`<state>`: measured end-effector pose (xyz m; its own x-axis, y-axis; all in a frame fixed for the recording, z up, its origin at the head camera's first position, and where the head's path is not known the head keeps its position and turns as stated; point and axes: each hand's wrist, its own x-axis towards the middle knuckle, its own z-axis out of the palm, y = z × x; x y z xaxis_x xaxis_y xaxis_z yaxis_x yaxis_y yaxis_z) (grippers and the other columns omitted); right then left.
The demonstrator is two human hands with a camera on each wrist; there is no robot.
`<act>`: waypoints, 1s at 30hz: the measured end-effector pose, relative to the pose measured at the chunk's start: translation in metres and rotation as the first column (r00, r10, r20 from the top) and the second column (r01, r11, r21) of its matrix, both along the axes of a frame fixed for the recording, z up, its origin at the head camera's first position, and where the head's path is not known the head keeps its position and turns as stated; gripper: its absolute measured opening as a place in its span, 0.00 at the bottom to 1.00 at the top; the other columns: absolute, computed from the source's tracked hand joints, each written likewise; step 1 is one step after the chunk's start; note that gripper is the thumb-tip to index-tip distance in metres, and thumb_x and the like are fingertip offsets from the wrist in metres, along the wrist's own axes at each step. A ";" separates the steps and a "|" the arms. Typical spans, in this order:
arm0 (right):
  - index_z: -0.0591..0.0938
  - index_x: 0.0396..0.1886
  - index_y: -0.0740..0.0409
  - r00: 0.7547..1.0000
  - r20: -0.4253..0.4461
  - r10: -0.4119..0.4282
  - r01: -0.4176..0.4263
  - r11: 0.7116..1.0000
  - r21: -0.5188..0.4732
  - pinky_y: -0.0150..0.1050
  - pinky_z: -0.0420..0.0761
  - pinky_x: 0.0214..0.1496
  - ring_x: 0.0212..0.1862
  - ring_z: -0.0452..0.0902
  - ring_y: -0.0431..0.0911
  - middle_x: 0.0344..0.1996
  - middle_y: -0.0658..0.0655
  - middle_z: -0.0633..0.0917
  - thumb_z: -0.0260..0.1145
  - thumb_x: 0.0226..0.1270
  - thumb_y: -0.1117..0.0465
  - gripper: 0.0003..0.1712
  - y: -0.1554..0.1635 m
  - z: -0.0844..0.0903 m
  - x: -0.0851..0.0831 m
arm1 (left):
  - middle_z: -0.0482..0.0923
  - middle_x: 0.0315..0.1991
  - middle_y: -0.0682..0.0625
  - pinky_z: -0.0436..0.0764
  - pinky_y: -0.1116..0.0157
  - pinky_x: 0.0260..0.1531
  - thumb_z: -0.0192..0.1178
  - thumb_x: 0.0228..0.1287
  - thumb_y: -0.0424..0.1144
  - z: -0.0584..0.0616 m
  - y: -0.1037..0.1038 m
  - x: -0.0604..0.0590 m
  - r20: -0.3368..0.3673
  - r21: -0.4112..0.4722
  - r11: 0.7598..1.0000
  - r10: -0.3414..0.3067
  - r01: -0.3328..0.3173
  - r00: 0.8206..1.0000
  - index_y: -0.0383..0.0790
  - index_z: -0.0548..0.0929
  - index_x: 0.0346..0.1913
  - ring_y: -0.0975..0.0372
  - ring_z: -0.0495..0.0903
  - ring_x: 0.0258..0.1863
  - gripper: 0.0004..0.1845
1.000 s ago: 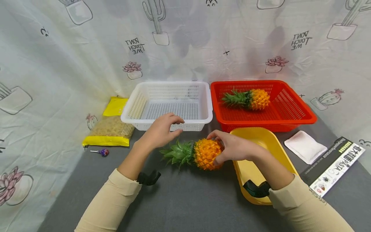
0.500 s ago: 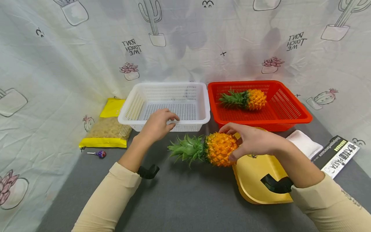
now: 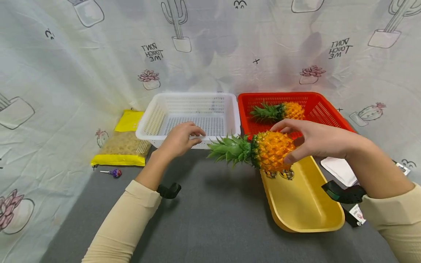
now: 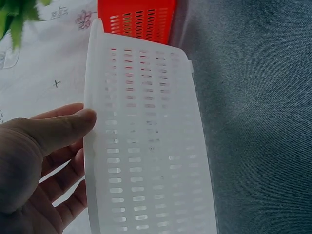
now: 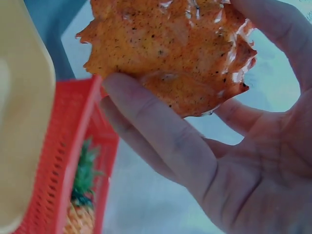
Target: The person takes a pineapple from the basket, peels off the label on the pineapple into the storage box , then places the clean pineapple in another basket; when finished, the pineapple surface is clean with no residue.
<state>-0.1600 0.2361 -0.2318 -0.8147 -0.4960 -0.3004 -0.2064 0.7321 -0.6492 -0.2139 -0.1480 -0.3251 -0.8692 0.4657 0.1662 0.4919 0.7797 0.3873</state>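
Note:
A pineapple (image 3: 274,149) with a green leafy crown hangs sideways above the yellow tray, its crown pointing left. My right hand (image 3: 314,140) grips the fruit's lower end between thumb and fingers. In the right wrist view the spiky orange skin of the pineapple (image 5: 165,53) fills the hand. My left hand (image 3: 182,140) is at the front rim of the white basket (image 3: 148,137). The left wrist view shows the thumb outside this white basket (image 4: 146,136) and the fingers partly hidden behind its rim, pinching it.
A red basket (image 3: 332,113) holding another pineapple (image 3: 292,109) stands behind the yellow tray (image 3: 306,197). Left lie a yellow bag (image 3: 121,146) and a lollipop (image 3: 115,172). A white pad (image 3: 338,170) and a partly hidden dark package (image 3: 353,217) lie right of the tray.
My right hand has lifted the pineapple off the table and carried it right and back, towards the red basket. My left hand has moved slightly onto the white basket's rim.

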 end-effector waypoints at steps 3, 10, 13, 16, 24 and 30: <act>0.69 0.72 0.41 0.999 -0.050 0.014 -0.015 1.000 -0.016 0.53 0.83 0.48 0.52 0.81 0.56 0.70 0.59 0.71 0.81 0.56 0.54 0.45 0.012 0.007 -0.006 | 0.84 0.47 0.45 0.81 0.52 0.51 0.67 0.70 0.36 0.001 0.000 -0.001 0.015 -0.013 1.000 -0.005 0.005 1.000 0.42 0.88 0.54 0.51 0.83 0.49 0.13; 0.68 0.73 0.37 0.986 -0.166 -0.007 0.011 1.000 0.021 0.47 0.80 0.57 0.63 0.74 0.52 0.69 0.56 0.70 0.80 0.58 0.58 0.46 0.046 0.013 -0.023 | 0.85 0.45 0.47 0.81 0.52 0.51 0.69 0.68 0.36 0.004 0.004 -0.006 0.036 -0.054 0.999 0.003 -0.001 0.999 0.42 0.89 0.53 0.53 0.83 0.47 0.13; 0.66 0.74 0.40 0.987 -0.155 -0.051 0.050 0.999 -0.011 0.36 0.82 0.50 0.55 0.79 0.46 0.68 0.58 0.70 0.79 0.60 0.61 0.46 0.055 0.013 -0.032 | 0.86 0.45 0.47 0.81 0.52 0.50 0.71 0.66 0.36 0.005 0.005 -0.007 0.032 -0.070 0.997 0.016 -0.013 0.999 0.43 0.90 0.52 0.53 0.83 0.46 0.12; 0.64 0.75 0.44 0.986 -0.146 -0.079 0.075 0.997 -0.032 0.33 0.82 0.47 0.53 0.80 0.45 0.68 0.62 0.70 0.77 0.62 0.63 0.45 0.062 0.013 -0.043 | 0.86 0.45 0.47 0.80 0.53 0.51 0.71 0.66 0.36 0.006 0.006 -0.007 0.034 -0.083 0.996 0.028 -0.025 0.999 0.43 0.90 0.51 0.53 0.83 0.46 0.12; 0.61 0.76 0.52 0.984 -0.096 -0.149 0.146 0.989 -0.039 0.39 0.86 0.44 0.52 0.80 0.51 0.71 0.69 0.62 0.74 0.64 0.65 0.45 0.081 0.013 -0.069 | 0.86 0.45 0.46 0.80 0.52 0.51 0.71 0.66 0.35 0.010 0.009 -0.006 0.050 -0.100 0.995 0.028 -0.023 0.998 0.43 0.89 0.51 0.53 0.83 0.46 0.12; 0.54 0.78 0.58 0.978 0.023 -0.207 0.209 0.970 -0.127 0.45 0.89 0.43 0.42 0.88 0.51 0.73 0.72 0.53 0.70 0.67 0.70 0.46 0.092 0.005 -0.085 | 0.86 0.43 0.46 0.79 0.52 0.49 0.70 0.66 0.35 0.014 0.011 -0.009 0.050 -0.141 0.990 0.032 -0.024 0.998 0.42 0.89 0.50 0.52 0.82 0.44 0.11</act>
